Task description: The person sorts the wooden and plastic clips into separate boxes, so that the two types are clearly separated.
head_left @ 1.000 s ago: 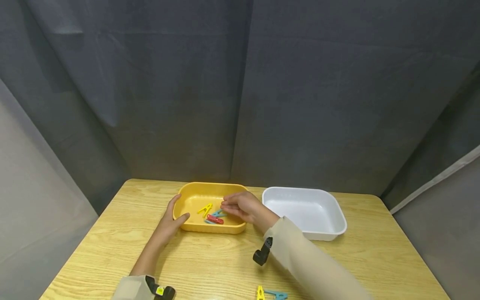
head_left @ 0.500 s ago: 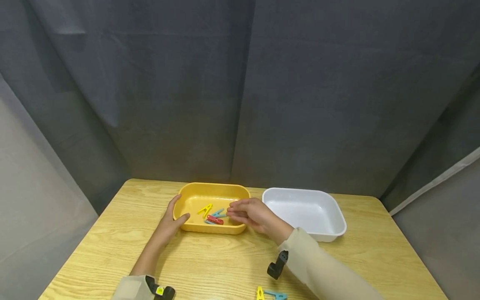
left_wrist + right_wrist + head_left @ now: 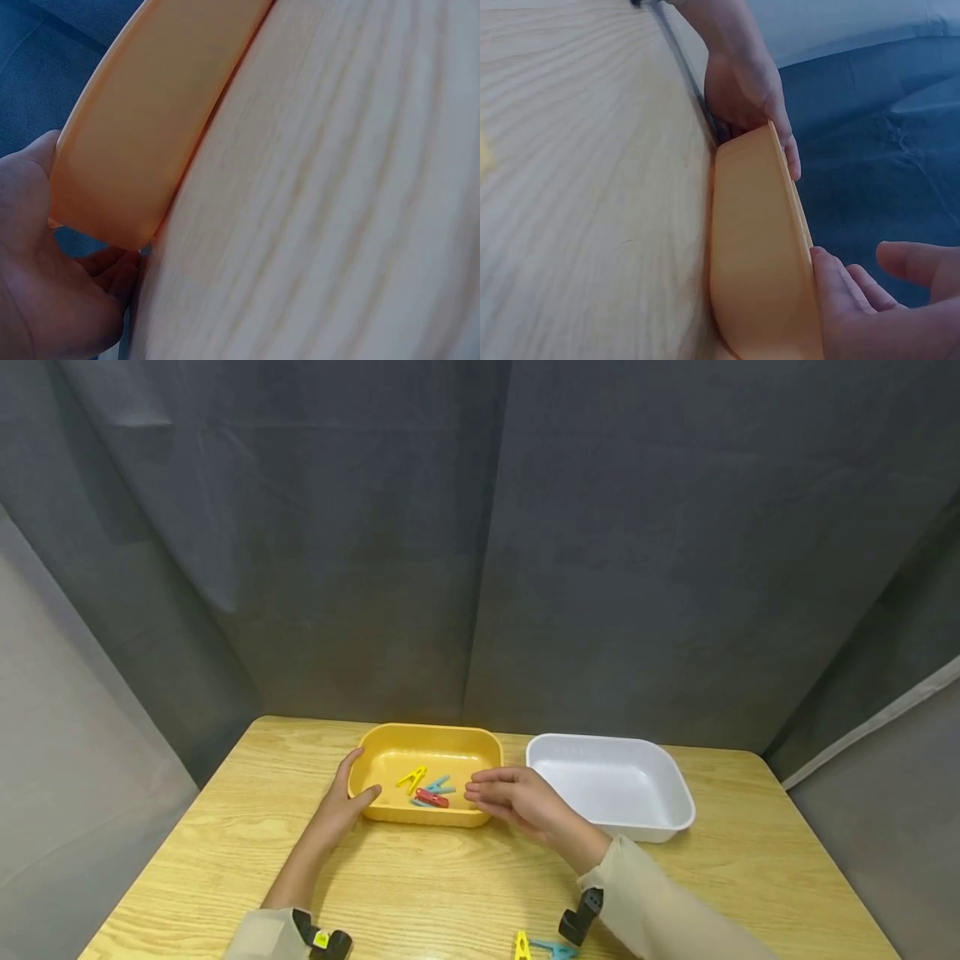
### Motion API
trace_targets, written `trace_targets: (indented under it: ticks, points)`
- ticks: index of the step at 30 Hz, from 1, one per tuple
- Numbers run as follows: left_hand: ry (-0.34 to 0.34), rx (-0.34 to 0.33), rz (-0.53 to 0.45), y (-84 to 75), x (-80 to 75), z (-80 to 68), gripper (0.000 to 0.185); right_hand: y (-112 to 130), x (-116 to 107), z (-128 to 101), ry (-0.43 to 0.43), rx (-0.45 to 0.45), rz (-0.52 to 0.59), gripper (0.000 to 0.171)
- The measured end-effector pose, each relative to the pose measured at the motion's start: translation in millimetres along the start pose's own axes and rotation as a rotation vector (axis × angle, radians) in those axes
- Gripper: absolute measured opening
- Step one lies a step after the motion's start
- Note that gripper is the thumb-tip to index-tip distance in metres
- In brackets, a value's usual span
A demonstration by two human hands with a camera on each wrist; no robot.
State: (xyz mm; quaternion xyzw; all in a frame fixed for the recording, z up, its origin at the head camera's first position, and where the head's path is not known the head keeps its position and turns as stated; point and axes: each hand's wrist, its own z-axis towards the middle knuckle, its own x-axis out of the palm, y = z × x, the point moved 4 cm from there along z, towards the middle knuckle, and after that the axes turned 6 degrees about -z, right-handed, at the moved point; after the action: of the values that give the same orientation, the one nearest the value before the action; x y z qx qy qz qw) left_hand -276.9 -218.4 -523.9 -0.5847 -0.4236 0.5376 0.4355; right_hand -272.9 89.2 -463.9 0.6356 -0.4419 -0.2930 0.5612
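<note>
The left hand (image 3: pixel 337 808) is gripping the yellow tray (image 3: pixel 427 817) around its eight o'clock end. The right hand (image 3: pixel 527 802) is holding nothing, fingers extending loosely over the four o'clock rim; a red clip (image 3: pixel 432 797) is lying toward its nine o'clock, near a yellow clip (image 3: pixel 416 779).

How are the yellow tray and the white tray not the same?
The yellow tray has small clips lying in it; none show in the white tray. The left hand grips the yellow tray's edge, while no hand grips the white tray. The yellow tray sits on the left, the white tray on the right. Both are open trays with rounded corners, on the wooden table.
</note>
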Motion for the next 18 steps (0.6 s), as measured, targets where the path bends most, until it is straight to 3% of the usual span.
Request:
trace_targets:
  ticks: [18]
  points:
    - [-0.026,-0.016,0.035,1.0,-0.3,0.0,0.081,-19,-10,-49,0.068,-0.061,-0.054,0.044]
